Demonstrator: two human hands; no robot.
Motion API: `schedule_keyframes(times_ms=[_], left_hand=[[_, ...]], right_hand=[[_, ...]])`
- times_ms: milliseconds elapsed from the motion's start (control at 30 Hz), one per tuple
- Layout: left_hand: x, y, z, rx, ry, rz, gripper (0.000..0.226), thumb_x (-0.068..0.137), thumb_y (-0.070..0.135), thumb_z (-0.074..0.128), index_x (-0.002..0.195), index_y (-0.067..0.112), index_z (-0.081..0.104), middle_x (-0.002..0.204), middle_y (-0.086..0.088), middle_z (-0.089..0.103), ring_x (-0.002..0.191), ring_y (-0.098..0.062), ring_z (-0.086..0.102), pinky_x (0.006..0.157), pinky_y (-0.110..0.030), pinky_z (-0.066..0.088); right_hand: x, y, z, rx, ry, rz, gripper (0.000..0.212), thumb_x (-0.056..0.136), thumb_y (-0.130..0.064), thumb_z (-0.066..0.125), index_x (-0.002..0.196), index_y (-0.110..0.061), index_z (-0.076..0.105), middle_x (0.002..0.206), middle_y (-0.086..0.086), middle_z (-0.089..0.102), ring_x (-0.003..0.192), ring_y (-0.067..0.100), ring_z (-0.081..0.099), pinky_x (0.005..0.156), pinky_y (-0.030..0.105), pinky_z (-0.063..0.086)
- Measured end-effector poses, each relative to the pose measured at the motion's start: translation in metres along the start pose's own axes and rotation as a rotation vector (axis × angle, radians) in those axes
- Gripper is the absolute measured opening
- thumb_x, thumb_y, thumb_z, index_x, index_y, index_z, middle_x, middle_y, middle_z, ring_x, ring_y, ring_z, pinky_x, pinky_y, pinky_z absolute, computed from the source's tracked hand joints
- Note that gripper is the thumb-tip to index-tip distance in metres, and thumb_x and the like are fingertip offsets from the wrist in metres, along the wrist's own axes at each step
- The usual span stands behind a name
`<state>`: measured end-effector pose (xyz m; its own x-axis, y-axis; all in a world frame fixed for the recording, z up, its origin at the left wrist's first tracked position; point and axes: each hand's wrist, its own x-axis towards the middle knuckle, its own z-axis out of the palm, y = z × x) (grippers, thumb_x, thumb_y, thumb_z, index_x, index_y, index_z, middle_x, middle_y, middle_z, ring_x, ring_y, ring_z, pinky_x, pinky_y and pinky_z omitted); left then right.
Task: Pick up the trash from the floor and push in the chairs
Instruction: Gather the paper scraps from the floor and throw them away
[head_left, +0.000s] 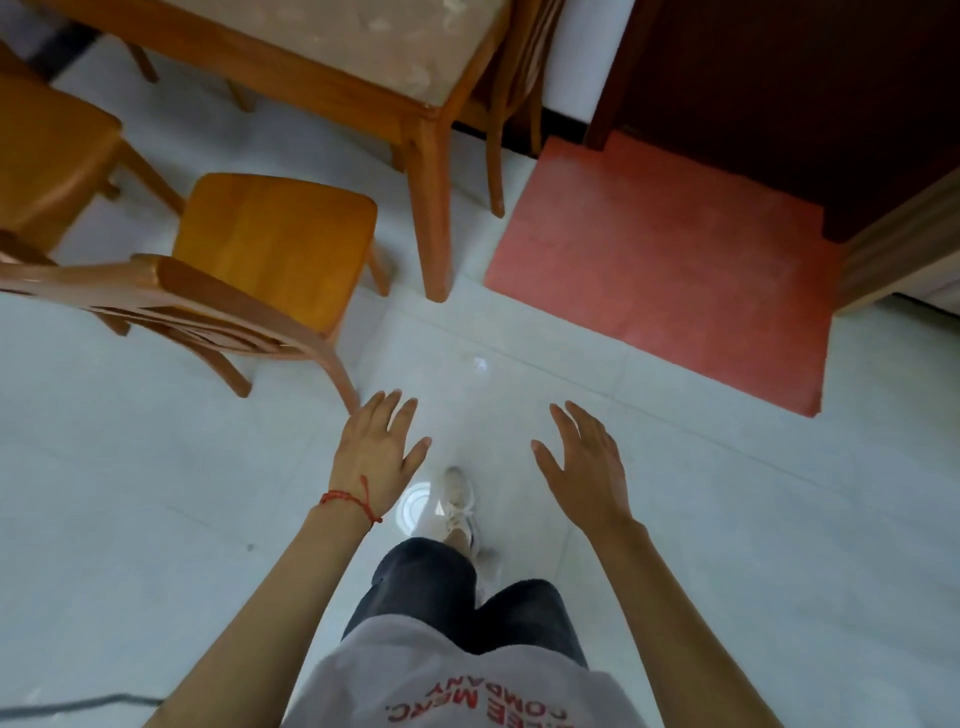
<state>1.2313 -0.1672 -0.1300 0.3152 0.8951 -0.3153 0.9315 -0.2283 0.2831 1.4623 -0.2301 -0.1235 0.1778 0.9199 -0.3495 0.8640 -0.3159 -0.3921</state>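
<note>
Ahead of my shoe (460, 499), past both hands, a small white scrap of trash (480, 364) lies on the pale floor (156, 467), between the worktop leg (434, 208) and the red mat (670, 270). My left hand (382, 457) and right hand (587, 467) hang spread, each grip holding nothing. I judge pickup comes first: step forward, stoop, pinch. Open floor surrounds the scrap; the pulled-out chair (270, 244) stands left of that leg, waiting.

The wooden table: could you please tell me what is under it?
Under the wooden table show bare pale floor and chair legs at its far side. The tabletop covers the rest, so anything farther in is hidden.
</note>
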Motion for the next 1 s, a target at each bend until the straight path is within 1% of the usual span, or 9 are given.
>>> schedule_keyframes(times_ms=[133, 233, 433, 533, 700, 833, 933, 1000], left_hand=[[0.038, -0.001, -0.002, -0.01, -0.015, -0.05, 0.066, 0.088, 0.05, 0.026, 0.115, 0.0, 0.059, 0.116, -0.025, 0.062, 0.106, -0.043, 0.059, 0.086, -0.055, 0.047], [0.066, -0.003, -0.009, -0.007, -0.024, -0.07, 0.073, 0.093, 0.053, 0.014, 0.113, 0.0, 0.06, 0.112, -0.024, 0.064, 0.103, -0.042, 0.06, 0.082, -0.055, 0.049], [0.107, -0.004, -0.019, -0.042, -0.025, -0.121, 0.073, 0.092, 0.053, 0.015, 0.113, -0.001, 0.06, 0.113, -0.025, 0.063, 0.103, -0.044, 0.06, 0.081, -0.057, 0.048], [0.119, -0.006, -0.018, -0.091, -0.002, -0.174, 0.075, 0.093, 0.054, 0.013, 0.114, -0.001, 0.059, 0.114, -0.026, 0.062, 0.104, -0.044, 0.059, 0.083, -0.057, 0.049], [0.137, -0.007, -0.002, -0.178, 0.013, -0.299, 0.077, 0.093, 0.055, 0.011, 0.114, -0.001, 0.059, 0.115, -0.026, 0.061, 0.106, -0.044, 0.058, 0.084, -0.054, 0.049], [0.152, -0.008, 0.021, -0.22, 0.046, -0.433, 0.078, 0.091, 0.057, 0.011, 0.117, -0.001, 0.057, 0.12, -0.026, 0.059, 0.111, -0.044, 0.054, 0.089, -0.054, 0.045], [0.165, -0.011, 0.043, -0.243, 0.075, -0.533, 0.084, 0.088, 0.061, 0.007, 0.121, 0.001, 0.055, 0.126, -0.025, 0.055, 0.118, -0.044, 0.049, 0.095, -0.052, 0.04], [0.172, -0.013, 0.06, -0.258, 0.105, -0.581, 0.084, 0.086, 0.064, 0.01, 0.124, 0.001, 0.052, 0.129, -0.025, 0.052, 0.121, -0.043, 0.046, 0.099, -0.052, 0.037]], right_hand=[[0.041, -0.003, -0.009, -0.029, -0.036, -0.032, 0.055, 0.095, -0.044, 0.037, 0.143, -0.02, 0.026, 0.154, 0.005, 0.023, 0.141, 0.022, 0.021, 0.114, 0.034, 0.016], [0.074, -0.007, -0.019, -0.052, -0.062, -0.073, 0.055, 0.095, -0.044, 0.037, 0.143, -0.02, 0.026, 0.154, 0.005, 0.023, 0.141, 0.022, 0.021, 0.114, 0.034, 0.017], [0.132, -0.014, -0.037, -0.062, -0.082, -0.128, 0.055, 0.094, -0.043, 0.038, 0.143, -0.019, 0.028, 0.153, 0.006, 0.026, 0.139, 0.022, 0.025, 0.113, 0.035, 0.021], [0.156, -0.014, -0.041, -0.069, -0.125, -0.159, 0.055, 0.094, -0.042, 0.04, 0.142, -0.019, 0.029, 0.152, 0.006, 0.027, 0.139, 0.022, 0.026, 0.113, 0.035, 0.021], [0.202, -0.007, -0.034, -0.087, -0.231, -0.236, 0.054, 0.094, -0.041, 0.041, 0.142, -0.02, 0.029, 0.152, 0.005, 0.026, 0.139, 0.021, 0.025, 0.112, 0.034, 0.021], [0.243, 0.004, -0.02, -0.13, -0.321, -0.316, 0.054, 0.094, -0.042, 0.04, 0.143, -0.02, 0.029, 0.152, 0.005, 0.026, 0.139, 0.02, 0.024, 0.113, 0.034, 0.02], [0.276, 0.009, -0.003, -0.155, -0.357, -0.37, 0.054, 0.094, -0.041, 0.04, 0.142, -0.018, 0.03, 0.152, 0.006, 0.028, 0.139, 0.021, 0.025, 0.113, 0.034, 0.021], [0.296, 0.012, 0.012, -0.172, -0.377, -0.394, 0.054, 0.094, -0.041, 0.04, 0.142, -0.018, 0.031, 0.152, 0.006, 0.028, 0.139, 0.021, 0.026, 0.112, 0.033, 0.022]])
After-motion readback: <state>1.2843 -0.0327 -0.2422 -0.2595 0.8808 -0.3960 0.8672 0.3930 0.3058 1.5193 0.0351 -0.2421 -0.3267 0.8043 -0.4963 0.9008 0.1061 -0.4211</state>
